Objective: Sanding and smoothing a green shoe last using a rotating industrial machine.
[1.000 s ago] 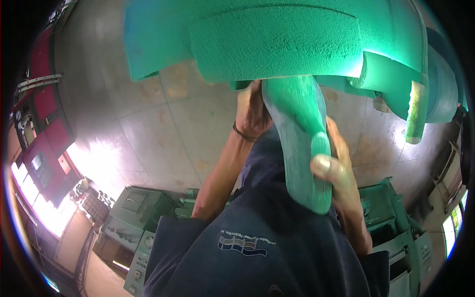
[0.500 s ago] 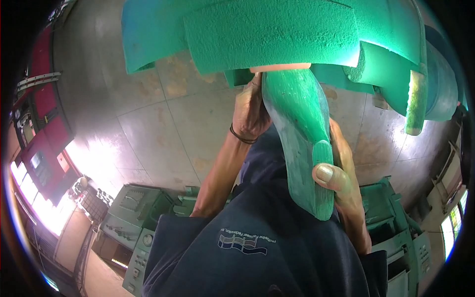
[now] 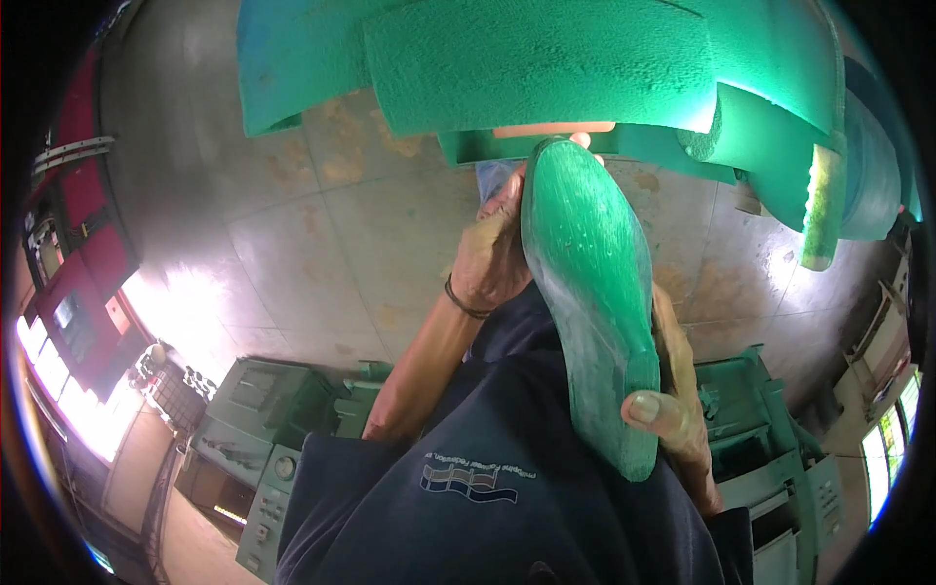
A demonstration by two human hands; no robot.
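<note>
The green sole-shaped piece [image 3: 595, 292] stands in the middle, my right hand [image 3: 673, 424] clamping its near end by the thumb, my left hand [image 3: 492, 258] gripping its far edge, and I judge it could slip onto the floor [image 3: 322, 234].

Both hands grip a green sole-shaped piece [image 3: 590, 292]. The left hand [image 3: 492, 258] holds its upper end; the right hand [image 3: 673, 424] its lower end.

Green machines [image 3: 263, 409], red machine [image 3: 68, 283], concrete floor [image 3: 292, 234].
</note>
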